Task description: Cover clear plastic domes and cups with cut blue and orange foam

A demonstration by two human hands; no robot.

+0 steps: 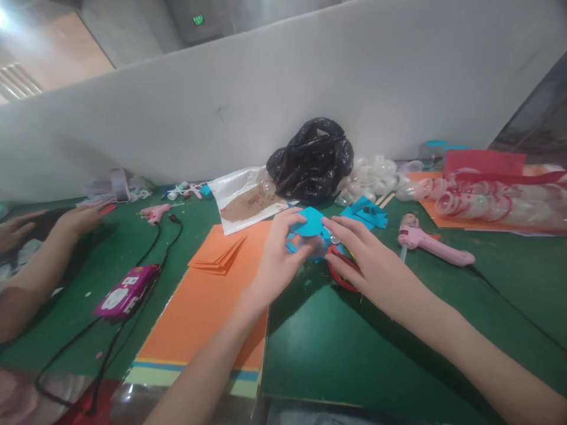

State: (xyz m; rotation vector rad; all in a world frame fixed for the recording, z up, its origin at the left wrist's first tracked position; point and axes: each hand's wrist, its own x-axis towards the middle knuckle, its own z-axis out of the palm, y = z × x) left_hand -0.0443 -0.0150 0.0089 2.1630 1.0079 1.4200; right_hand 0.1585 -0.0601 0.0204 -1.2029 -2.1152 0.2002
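My left hand (279,251) is closed in a pinch on a blue paper piece (310,223) that sits on a small clear plastic cup (312,245). The fingers of my right hand (361,257) are extended and touch the right side of the same blue piece. Red-handled scissors (341,274) lie on the green table (354,348) just under my right hand. More blue paper scraps (367,213) lie right behind it.
Orange paper sheets (208,295) lie at left. A pink glue gun (432,242) lies at right, another (155,212) far left. A black bag (312,159), clear cups (376,174), a pink power strip (126,292) with cables, and another person's arms (39,260) are around.
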